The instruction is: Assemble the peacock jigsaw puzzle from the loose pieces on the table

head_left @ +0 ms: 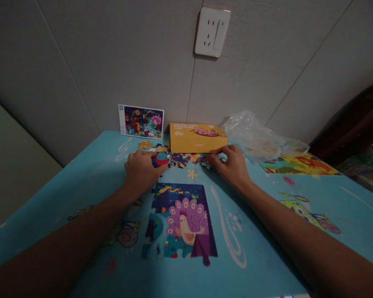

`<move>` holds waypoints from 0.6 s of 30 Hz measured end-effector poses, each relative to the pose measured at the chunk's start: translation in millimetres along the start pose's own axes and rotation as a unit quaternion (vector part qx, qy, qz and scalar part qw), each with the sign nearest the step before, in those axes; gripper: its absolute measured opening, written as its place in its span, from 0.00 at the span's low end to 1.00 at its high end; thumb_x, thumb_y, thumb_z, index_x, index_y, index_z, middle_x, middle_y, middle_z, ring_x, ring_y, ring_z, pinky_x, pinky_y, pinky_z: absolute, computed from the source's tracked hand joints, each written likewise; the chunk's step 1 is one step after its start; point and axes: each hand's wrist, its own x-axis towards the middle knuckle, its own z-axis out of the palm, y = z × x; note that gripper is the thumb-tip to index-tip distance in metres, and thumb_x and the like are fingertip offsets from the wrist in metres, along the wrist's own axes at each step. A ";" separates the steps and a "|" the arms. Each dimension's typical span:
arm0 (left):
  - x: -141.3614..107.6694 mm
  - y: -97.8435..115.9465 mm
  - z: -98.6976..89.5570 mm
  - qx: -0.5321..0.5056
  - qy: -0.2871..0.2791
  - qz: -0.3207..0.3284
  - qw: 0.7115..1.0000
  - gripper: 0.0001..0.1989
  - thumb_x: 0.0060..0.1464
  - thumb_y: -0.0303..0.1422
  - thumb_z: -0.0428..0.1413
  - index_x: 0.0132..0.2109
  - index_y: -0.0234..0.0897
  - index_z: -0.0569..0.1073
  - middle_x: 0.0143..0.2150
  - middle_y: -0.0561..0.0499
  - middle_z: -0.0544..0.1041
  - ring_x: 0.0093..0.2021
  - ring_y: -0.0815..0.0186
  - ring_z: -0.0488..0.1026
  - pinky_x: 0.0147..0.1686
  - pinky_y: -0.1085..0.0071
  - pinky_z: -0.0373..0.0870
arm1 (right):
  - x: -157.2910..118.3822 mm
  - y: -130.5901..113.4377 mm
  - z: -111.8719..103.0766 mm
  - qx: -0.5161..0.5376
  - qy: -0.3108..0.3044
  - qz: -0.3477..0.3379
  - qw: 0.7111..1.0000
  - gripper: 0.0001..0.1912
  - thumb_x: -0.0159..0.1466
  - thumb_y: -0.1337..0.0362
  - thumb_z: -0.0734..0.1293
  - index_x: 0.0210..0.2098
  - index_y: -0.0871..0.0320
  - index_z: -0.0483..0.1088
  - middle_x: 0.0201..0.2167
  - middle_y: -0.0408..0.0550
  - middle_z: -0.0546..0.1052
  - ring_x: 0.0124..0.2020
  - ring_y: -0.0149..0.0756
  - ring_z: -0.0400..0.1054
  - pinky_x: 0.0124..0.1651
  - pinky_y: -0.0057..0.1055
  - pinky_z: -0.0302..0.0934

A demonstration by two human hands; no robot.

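A partly joined jigsaw puzzle (186,219) lies flat near me, showing a purple peacock on a dark blue ground. Beyond it, a heap of loose puzzle pieces (178,160) spreads in front of the yellow box. My left hand (141,167) is at the heap's left end, thumb and fingers closed on a puzzle piece (162,160) with red and blue on it. At the right end, my right hand (231,164) has its fingers bent together over dark puzzle pieces (207,164); its fingertips pinch at one, whose picture is mostly covered.
A yellow puzzle box (197,140) stands against the wall. Left of it leans a picture card (142,121) of the peacock scene. A crumpled clear plastic bag (251,134) and a yellow-and-red picture sheet (301,164) lie to the right. Printed cartoon figures cover the blue tablecloth (257,236).
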 end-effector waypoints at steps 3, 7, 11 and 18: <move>-1.7 6.0 -5.0 -0.060 0.049 0.084 0.993 0.22 0.49 0.40 0.63 0.50 0.35 0.75 0.47 0.41 0.75 0.50 0.49 0.69 0.53 0.53 0.64 | -3.9 -11.5 -4.6 0.080 -0.023 -0.034 0.996 0.12 0.61 0.56 0.66 0.32 0.58 0.74 0.34 0.52 0.74 0.37 0.42 0.68 0.42 0.38 0.60; -9.9 20.5 -13.9 -0.140 0.018 0.284 0.948 0.23 0.52 0.39 0.63 0.54 0.38 0.72 0.48 0.45 0.77 0.50 0.55 0.69 0.54 0.57 0.63 | -18.3 -37.1 -9.3 0.196 -0.141 -0.102 0.965 0.14 0.65 0.54 0.63 0.37 0.58 0.73 0.31 0.48 0.76 0.32 0.36 0.67 0.38 0.34 0.61; -13.3 22.5 -11.8 -0.124 -0.033 0.369 0.920 0.28 0.51 0.41 0.63 0.58 0.40 0.69 0.48 0.46 0.75 0.51 0.55 0.67 0.55 0.58 0.62 | -23.8 -43.5 -8.5 0.190 -0.135 -0.195 0.953 0.12 0.66 0.59 0.62 0.33 0.58 0.73 0.38 0.51 0.76 0.43 0.40 0.68 0.47 0.37 0.60; 1.5 -5.2 5.0 0.043 0.008 0.033 0.998 0.36 0.45 0.53 0.61 0.55 0.33 0.71 0.52 0.34 0.70 0.55 0.41 0.62 0.52 0.48 0.62 | 5.5 10.2 -3.0 -0.054 -0.017 0.012 0.998 0.14 0.61 0.57 0.64 0.30 0.60 0.76 0.36 0.57 0.74 0.43 0.50 0.66 0.50 0.46 0.57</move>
